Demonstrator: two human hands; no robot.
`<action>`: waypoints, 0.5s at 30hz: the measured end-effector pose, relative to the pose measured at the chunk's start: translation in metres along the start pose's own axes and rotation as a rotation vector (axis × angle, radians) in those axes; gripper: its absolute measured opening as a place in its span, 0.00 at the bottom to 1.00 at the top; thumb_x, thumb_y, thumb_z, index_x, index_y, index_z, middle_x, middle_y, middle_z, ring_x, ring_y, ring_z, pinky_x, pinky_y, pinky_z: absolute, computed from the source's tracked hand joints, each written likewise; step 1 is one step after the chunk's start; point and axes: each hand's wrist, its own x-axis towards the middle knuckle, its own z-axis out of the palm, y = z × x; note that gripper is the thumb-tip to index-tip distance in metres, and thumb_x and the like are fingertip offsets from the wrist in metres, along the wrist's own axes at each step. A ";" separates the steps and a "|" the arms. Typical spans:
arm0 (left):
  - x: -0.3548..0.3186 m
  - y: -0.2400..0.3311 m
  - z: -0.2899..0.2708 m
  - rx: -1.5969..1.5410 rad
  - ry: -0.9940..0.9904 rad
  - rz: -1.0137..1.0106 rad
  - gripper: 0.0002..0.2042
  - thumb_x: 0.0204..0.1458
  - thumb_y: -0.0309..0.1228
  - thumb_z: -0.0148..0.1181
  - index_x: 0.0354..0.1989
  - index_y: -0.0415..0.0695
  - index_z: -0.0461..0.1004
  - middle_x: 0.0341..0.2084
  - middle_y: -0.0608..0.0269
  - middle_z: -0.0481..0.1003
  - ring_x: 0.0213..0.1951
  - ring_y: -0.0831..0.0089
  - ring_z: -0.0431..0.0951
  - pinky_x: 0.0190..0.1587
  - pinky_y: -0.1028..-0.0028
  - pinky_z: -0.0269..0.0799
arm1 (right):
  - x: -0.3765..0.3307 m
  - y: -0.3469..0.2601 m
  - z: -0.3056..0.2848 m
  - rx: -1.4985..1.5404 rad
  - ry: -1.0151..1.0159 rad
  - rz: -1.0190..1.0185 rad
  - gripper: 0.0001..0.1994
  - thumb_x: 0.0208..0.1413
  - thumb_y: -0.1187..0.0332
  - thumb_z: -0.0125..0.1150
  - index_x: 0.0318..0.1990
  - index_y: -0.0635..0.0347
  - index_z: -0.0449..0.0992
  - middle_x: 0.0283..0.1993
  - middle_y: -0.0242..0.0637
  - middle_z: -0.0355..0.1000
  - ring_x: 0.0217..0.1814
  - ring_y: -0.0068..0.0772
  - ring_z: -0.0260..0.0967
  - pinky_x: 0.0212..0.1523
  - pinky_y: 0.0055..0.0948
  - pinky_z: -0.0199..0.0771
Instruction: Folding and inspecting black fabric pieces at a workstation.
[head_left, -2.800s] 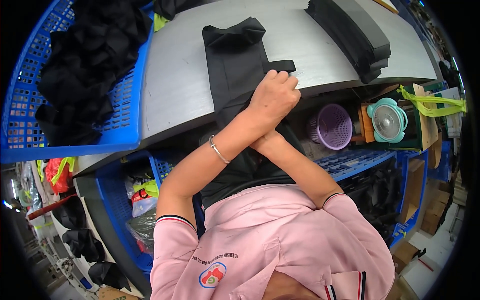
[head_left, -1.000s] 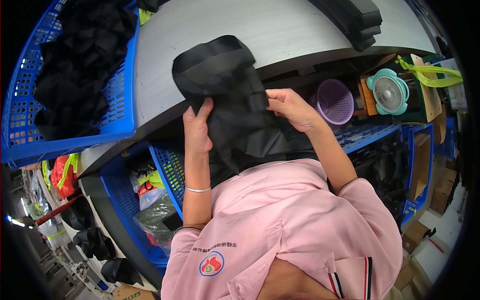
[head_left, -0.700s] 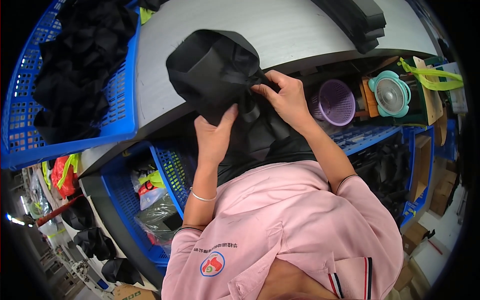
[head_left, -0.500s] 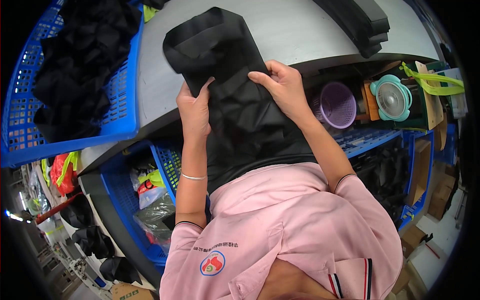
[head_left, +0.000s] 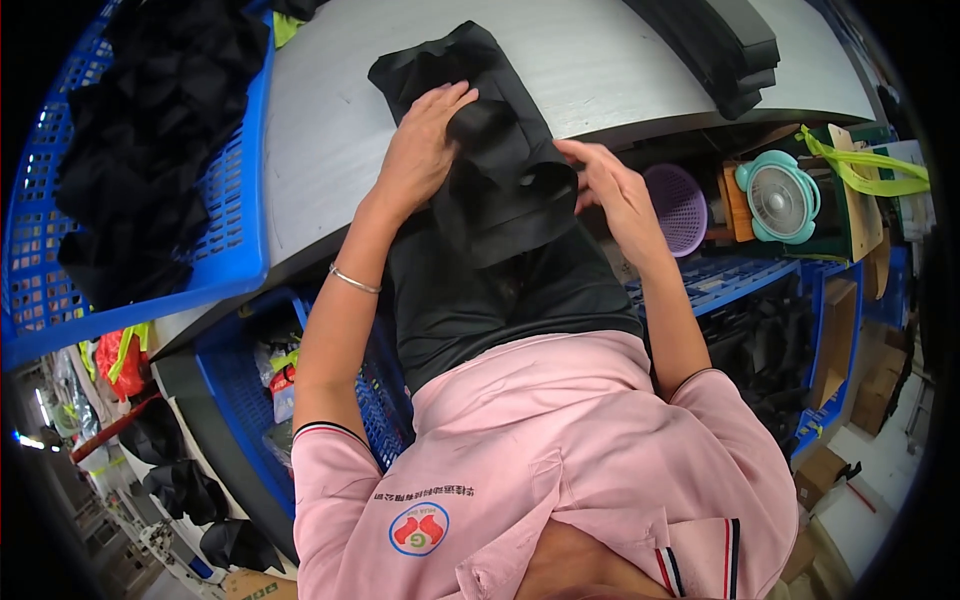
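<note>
A black fabric piece (head_left: 500, 150), folded and open-looking like a flat pouch, lies over the front edge of the grey table (head_left: 330, 120). Its near part hangs toward my lap. My left hand (head_left: 425, 150) lies on its upper left part, fingers stretched out. At the fabric's right edge is my right hand (head_left: 615, 195), its fingers apart and loosely bent, with the fingertips close to or touching the cloth; I cannot tell which.
A blue basket (head_left: 262, 190) heaped with black fabric pieces (head_left: 150, 140) stands at the left. A stack of black strips (head_left: 715, 50) lies at the back right. Under the tabletop are a purple basket (head_left: 675, 210), a turquoise fan (head_left: 780, 197) and blue crates (head_left: 240, 400).
My left hand has let go of the fabric's left side and moved up onto it. My right hand has opened and shifted right and down. The fabric's near part has folded up.
</note>
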 end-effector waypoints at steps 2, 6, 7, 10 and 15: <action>0.002 0.009 0.000 0.215 -0.066 0.113 0.20 0.52 0.37 0.66 0.53 0.44 0.77 0.60 0.61 0.70 0.63 0.58 0.65 0.64 0.65 0.63 | -0.015 0.000 -0.012 -0.077 -0.126 -0.083 0.17 0.64 0.65 0.56 0.57 0.64 0.75 0.43 0.30 0.70 0.40 0.17 0.66 0.38 0.17 0.67; 0.004 0.017 0.001 0.266 -0.069 0.113 0.27 0.50 0.49 0.65 0.56 0.50 0.75 0.64 0.61 0.66 0.64 0.57 0.63 0.66 0.61 0.59 | -0.010 -0.004 0.014 -0.451 0.084 -0.219 0.18 0.52 0.69 0.69 0.50 0.66 0.77 0.37 0.35 0.70 0.29 0.24 0.68 0.31 0.24 0.69; 0.005 0.016 0.002 0.265 -0.071 0.117 0.27 0.50 0.49 0.65 0.56 0.50 0.75 0.64 0.61 0.66 0.64 0.57 0.63 0.66 0.61 0.59 | -0.003 0.002 0.023 -0.481 0.141 -0.253 0.17 0.51 0.70 0.70 0.47 0.66 0.77 0.36 0.38 0.70 0.27 0.30 0.69 0.29 0.27 0.69; 0.006 0.015 0.002 0.271 -0.073 0.167 0.28 0.49 0.52 0.64 0.58 0.54 0.75 0.64 0.60 0.66 0.65 0.56 0.62 0.67 0.61 0.58 | 0.006 0.004 0.048 -0.758 0.271 -0.396 0.12 0.49 0.73 0.66 0.43 0.63 0.79 0.35 0.42 0.70 0.29 0.41 0.72 0.31 0.33 0.72; 0.003 0.007 -0.003 0.286 -0.204 0.037 0.31 0.50 0.49 0.65 0.60 0.47 0.72 0.68 0.63 0.62 0.68 0.57 0.57 0.67 0.61 0.56 | -0.016 0.003 0.002 -0.177 0.233 -0.049 0.10 0.50 0.86 0.52 0.34 0.67 0.80 0.39 0.33 0.72 0.24 0.20 0.73 0.25 0.18 0.73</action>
